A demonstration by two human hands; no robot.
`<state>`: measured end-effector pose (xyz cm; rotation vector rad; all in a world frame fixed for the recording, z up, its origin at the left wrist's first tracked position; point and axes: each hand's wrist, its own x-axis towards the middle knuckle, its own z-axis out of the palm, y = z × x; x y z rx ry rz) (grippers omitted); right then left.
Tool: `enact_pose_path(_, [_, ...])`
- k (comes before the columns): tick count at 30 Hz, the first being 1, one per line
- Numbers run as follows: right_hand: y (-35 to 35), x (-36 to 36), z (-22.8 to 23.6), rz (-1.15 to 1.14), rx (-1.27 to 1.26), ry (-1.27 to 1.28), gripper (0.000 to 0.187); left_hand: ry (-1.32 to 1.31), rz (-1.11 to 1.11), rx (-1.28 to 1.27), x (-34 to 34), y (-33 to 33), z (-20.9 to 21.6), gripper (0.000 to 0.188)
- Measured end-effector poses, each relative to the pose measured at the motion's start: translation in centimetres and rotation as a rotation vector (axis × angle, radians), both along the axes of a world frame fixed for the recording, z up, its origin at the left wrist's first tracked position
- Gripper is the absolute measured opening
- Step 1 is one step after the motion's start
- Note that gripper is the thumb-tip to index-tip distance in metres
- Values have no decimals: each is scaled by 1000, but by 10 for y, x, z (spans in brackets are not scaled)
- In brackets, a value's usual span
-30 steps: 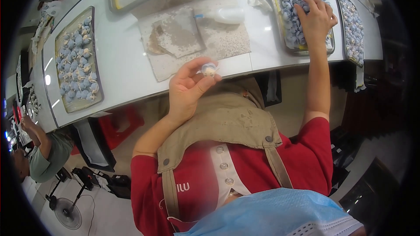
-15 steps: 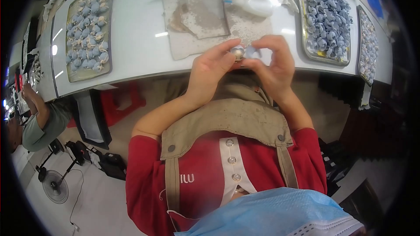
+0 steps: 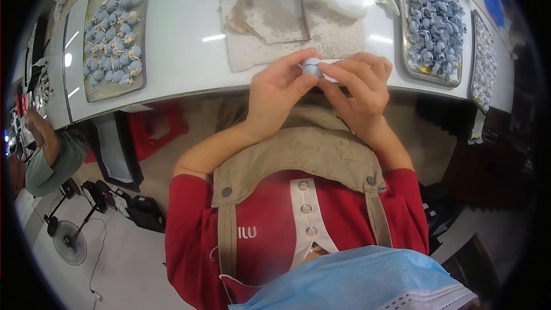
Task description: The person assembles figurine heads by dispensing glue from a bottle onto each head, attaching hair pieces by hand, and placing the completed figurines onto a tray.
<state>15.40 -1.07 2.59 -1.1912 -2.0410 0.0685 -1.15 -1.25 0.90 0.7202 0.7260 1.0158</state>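
Note:
Between my hands, just over the table's near edge, is a small blue-grey rounded piece (image 3: 311,66) with a dark seam line across it. My left hand (image 3: 272,93) grips it from the left between thumb and fingertips. From the right, my right hand (image 3: 360,87) has its thumb and index finger pinched against the piece, the other fingers curled. The fingertips hide part of it. On the right, a metal tray (image 3: 438,81) is heaped with similar blue-grey hollow shells (image 3: 431,20).
A stained pale board (image 3: 247,62) lies ahead of my hands, bearing a white squeeze bottle (image 3: 349,6). At left, a tray (image 3: 108,96) holds blue-grey pieces with pale tufts; another narrow tray (image 3: 482,63) stands far right. A co-worker's arm (image 3: 49,149) is at far left.
The separate blue-grey shell in my right hand has come onto the shiny pale ball in my left. The ball's shiny face is now covered.

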Motion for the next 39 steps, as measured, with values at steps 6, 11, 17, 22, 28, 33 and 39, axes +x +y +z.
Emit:
enact_pose_path(6, [-5, 0, 8, -43, -26, -25, 25, 41, -19, 39, 2, 0, 1, 36])
enact_pose_path(11, [-6, 3, 15, -32, -45, -5, 23, 258, 34, 182, 5, -3, 2, 25])
enact_pose_path(17, [-3, 9, 12, 11, -124, 70, 21, 306, -81, 248, -2, 0, 3, 27])
enact_pose_path(22, [1, 15, 12, 41, -255, 158, 25, 194, -42, 249, 1, -2, 2, 25])
enact_pose_path(28, [6, 21, 3, 388, -784, 645, 59, -37, -180, 207, -5, 0, 8, 33])
enact_pose_path(33, [3, 18, 2, 479, -895, 710, 54, 28, -232, 277, -6, 0, 9, 35])
enact_pose_path(39, [2, 16, 1, 480, -907, 652, 46, 162, -233, 375, -9, 0, 11, 31])
